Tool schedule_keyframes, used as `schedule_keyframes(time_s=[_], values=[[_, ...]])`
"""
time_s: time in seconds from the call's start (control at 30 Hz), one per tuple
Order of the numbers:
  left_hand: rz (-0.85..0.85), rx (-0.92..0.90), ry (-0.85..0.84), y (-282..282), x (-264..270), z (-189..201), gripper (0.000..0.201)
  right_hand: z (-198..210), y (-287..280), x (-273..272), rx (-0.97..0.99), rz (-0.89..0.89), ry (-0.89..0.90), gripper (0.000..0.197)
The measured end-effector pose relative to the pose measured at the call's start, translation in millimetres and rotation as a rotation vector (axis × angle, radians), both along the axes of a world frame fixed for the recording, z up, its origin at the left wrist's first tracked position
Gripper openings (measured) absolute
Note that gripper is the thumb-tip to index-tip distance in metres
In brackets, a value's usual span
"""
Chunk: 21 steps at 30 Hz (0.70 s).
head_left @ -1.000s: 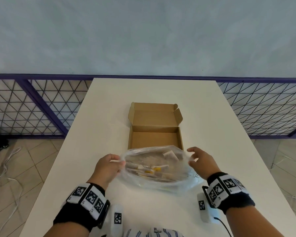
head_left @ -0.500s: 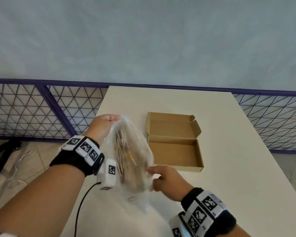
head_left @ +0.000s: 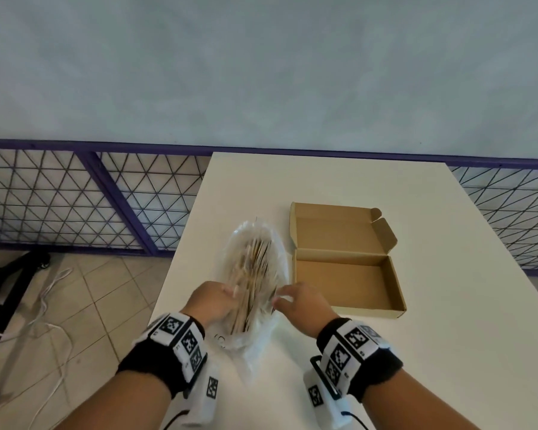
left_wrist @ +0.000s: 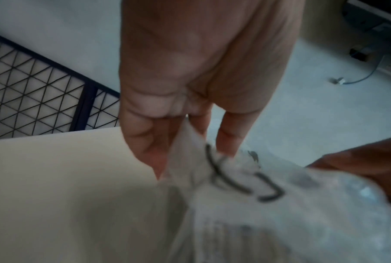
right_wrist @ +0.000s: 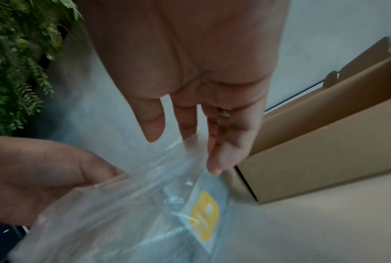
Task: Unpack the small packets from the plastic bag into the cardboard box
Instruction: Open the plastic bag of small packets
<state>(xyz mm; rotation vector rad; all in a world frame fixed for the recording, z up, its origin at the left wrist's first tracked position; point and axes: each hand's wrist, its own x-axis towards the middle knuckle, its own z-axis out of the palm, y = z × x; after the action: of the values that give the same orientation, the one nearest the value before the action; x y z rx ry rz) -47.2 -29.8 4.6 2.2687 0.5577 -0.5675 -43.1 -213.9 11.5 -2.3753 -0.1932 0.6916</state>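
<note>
plastic bag [head_left: 255, 274] lies on the white counter [head_left: 448, 305], just left of the cardboard box [head_left: 345, 259], long axis running away from me. through the clear film i see a dense bundle of small packets [head_left: 255, 268], pale tan; individual ones are too blurred to count. one yellow-printed packet [right_wrist: 204, 215] shows in the right wrist view.

left hand [head_left: 213, 301] grips the near left edge of the bag; in the left wrist view its fingers [left_wrist: 149, 142] pinch the film. right hand [head_left: 302, 305] holds the near right edge, fingers [right_wrist: 221, 156] closed on a fold of film, with a ring on one finger.

box sits open, lid flap tilted back, interior bare brown card. bag and box are close; i cannot tell whether they touch.

beyond the counter: purple-framed mesh fence [head_left: 75, 197], grey wall, tiled floor with white cable [head_left: 50, 305].
</note>
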Motion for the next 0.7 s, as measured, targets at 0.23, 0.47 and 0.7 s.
schedule_keyframes(time_s=[0.23,0.47,0.7], values=[[-0.011,0.035,-0.113,3,15,7,0.023,9,13,12,-0.138,-0.002,-0.025,0.040],[-0.163,0.357,0.085,-28,13,-3,0.051,2,21,-10,-0.355,0.364,-0.293,0.052],[-0.056,0.393,0.049,-37,12,7,0.039,7,8,-6,-0.462,0.524,-0.198,0.048]])
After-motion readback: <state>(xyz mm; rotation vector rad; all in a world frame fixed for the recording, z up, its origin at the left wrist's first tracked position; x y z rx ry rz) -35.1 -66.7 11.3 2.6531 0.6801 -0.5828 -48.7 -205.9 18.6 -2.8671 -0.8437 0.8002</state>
